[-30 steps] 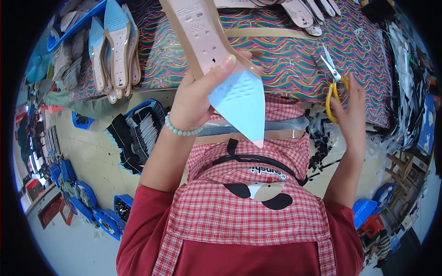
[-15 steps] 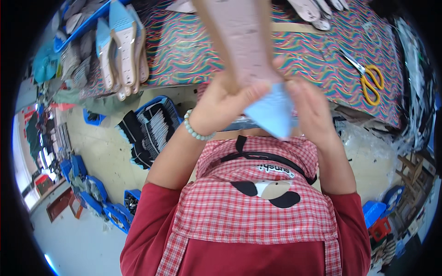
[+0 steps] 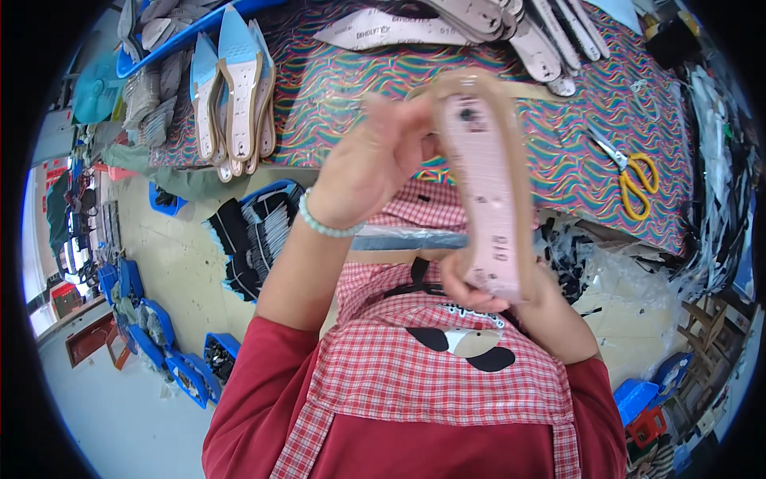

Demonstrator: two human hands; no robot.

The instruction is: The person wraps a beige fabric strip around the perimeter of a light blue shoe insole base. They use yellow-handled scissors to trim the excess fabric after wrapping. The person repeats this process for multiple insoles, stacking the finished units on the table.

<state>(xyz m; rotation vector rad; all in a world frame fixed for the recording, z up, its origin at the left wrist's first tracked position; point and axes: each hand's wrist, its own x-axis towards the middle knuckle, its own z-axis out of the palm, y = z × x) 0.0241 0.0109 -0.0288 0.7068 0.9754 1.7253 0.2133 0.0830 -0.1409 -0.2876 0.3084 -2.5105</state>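
Note:
A pale pink shoe insole [image 3: 487, 191] with a tan edge stands lengthwise in front of me, its rounded heel end up. My right hand [image 3: 479, 287] is closed round its lower end; the blue pointed toe seen earlier is hidden. Beside the upper end is my left hand [image 3: 363, 172], a beaded bracelet at its wrist. Its fingers are apart and somewhat blurred, their tips close to the insole's edge; whether they touch it I cannot tell. Several similar insoles with blue toes [image 3: 241, 104] lie at the table's left edge.
Yellow-handled scissors [image 3: 638, 184] lie on the right of the patterned table [image 3: 319, 96]. White insole pieces [image 3: 383, 30] lie at the back, near a blue tray [image 3: 175, 36]. Below the table's edge is a blue basket of dark pieces [image 3: 255, 231]. Plastic scraps [image 3: 630, 271] hang at right.
The insole has been turned so its heel end is up and its blue toe out of sight. My right hand has moved down to its lower end; my left hand has opened.

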